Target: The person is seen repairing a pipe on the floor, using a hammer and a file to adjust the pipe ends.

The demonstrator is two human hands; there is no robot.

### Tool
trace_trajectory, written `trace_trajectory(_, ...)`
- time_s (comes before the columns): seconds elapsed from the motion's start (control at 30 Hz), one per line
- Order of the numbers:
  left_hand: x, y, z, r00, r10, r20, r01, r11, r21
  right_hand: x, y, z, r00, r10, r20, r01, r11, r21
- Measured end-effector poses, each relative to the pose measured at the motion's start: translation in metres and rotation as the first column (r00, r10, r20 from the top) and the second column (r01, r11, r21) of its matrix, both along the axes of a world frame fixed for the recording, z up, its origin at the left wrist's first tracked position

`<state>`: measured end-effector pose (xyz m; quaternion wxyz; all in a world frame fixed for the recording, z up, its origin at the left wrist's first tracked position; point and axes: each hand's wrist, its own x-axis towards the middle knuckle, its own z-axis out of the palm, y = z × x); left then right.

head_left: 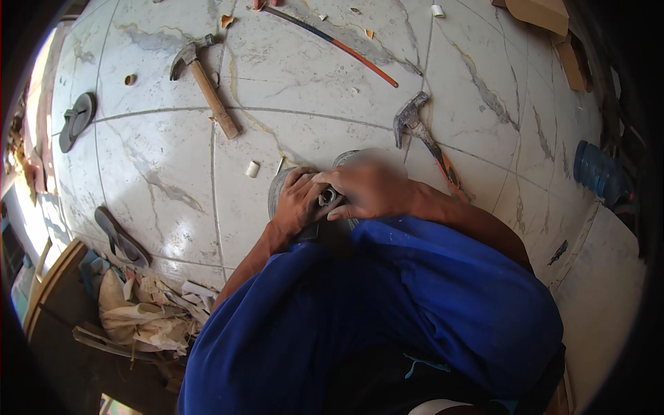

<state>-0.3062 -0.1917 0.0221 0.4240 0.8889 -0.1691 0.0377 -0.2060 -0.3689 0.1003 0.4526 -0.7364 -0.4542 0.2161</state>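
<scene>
Close in front of my knees, both hands meet around a small grey-white tubular piece (327,197) with a dark round hole. My left hand (299,199) is closed on it from the left, fingers bent. My right hand (373,188) grips it from the right, thumb near the hole; part of this hand is blurred. Most of the piece is hidden by the fingers. Grey footwear (274,197) shows beneath the hands. A short white cylinder (252,169) lies on the tiles left of them, beside a thin nail-like piece (280,164).
A wooden-handled claw hammer (211,97) lies ahead left, another claw hammer (423,131) ahead right. Farther off is a long black-and-orange bar (339,45). Two sandals (123,238) lie left, above a debris pile (142,315). At right are a blue bottle (600,173) and cardboard (543,14).
</scene>
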Motion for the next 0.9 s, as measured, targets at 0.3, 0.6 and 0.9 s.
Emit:
trace_trajectory(0.3, -0.008, -0.01, -0.007, 0.999, 0.041, 0.009, -0.041, 0.995, 0.086, -0.023, 0.002, -0.012, 0.934, 0.211, 0.287, -0.221, 0.975, 0.003)
trace_trajectory(0.6, -0.009, -0.012, -0.01, 0.998, 0.024, 0.056, -0.032, 0.989, 0.147, -0.03, -0.005, -0.003, 0.932, 0.178, 0.317, -0.185, 0.983, -0.008)
trace_trajectory(0.9, -0.002, -0.009, -0.006, 0.998, 0.055, -0.017, -0.053, 0.996, 0.074, -0.02, 0.008, -0.013, 0.951, -0.198, -0.236, 0.209, 0.978, 0.023)
